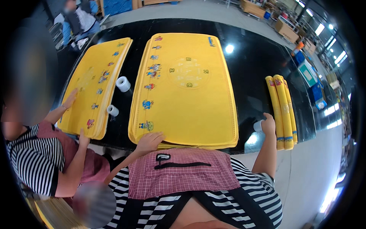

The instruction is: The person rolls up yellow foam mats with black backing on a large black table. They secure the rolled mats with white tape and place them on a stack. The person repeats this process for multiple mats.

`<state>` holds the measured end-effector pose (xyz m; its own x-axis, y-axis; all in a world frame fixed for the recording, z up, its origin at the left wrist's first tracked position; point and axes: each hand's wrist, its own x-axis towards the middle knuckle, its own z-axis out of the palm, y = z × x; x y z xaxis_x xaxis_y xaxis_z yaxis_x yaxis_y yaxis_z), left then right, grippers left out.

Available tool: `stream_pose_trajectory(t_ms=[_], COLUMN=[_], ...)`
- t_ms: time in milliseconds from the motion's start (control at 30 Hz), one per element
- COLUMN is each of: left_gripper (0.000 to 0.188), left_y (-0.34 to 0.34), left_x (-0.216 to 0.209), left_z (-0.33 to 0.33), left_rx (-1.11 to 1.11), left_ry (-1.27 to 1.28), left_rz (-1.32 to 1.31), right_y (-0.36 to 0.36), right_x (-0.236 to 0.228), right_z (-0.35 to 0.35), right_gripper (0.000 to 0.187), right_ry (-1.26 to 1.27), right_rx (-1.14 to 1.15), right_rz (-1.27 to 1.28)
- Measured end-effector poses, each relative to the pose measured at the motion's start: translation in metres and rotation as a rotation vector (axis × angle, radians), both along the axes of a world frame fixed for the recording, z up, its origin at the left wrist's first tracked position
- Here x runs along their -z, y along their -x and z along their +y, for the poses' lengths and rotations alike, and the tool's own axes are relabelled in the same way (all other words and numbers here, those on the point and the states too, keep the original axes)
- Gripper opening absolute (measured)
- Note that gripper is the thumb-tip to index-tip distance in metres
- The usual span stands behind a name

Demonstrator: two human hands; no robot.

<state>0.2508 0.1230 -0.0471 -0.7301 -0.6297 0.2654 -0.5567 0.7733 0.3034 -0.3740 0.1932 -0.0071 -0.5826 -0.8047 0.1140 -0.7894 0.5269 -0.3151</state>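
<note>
A stack of yellow mats point(190, 114) printed with small cartoon figures lies right before me on the black table. My left hand point(150, 142) rests at its near left corner, fingers stretched over the top mat; the thumb is hidden. A narrow dark gap shows under the mat's near edge beside the fingertips. Right of the stack, my right hand point(268, 124) is closed at a white roll of tape point(258, 126), its fingers partly hidden. Several rolled yellow mats point(284, 114) lie just beyond that hand to the right.
To the left, a co-worker's hands point(70, 100) rest on another yellow mat stack point(91, 80). Two white rolls point(123, 84) stand between the stacks. Boxes point(308, 73) line the black table's point(251, 57) right side. Another person point(80, 23) sits beyond the far left corner.
</note>
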Motion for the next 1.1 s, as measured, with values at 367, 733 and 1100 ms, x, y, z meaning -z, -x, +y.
stream_pose_trajectory(t_ms=[367,733,1100], left_gripper=[0.009,0.059,0.067], left_y=[0.065,0.094,0.126], left_x=[-0.091,-0.067,-0.073], left_z=[-0.012,-0.025,0.001], left_rx=[-0.035,0.011,0.122], left_ry=[0.577,0.493,-0.956], left_rz=[0.066,0.364,0.684], right_y=[-0.292,-0.340,-0.475], right_x=[-0.087,-0.098,-0.081], right_z=[-0.106,-0.185,-0.178], right_gripper=[0.042,0.033,0.040], right_ry=[-0.014,-0.274,0.414], right_rx=[-0.788,-0.957,-0.547], right_rz=[-1.016,-0.416,-1.372])
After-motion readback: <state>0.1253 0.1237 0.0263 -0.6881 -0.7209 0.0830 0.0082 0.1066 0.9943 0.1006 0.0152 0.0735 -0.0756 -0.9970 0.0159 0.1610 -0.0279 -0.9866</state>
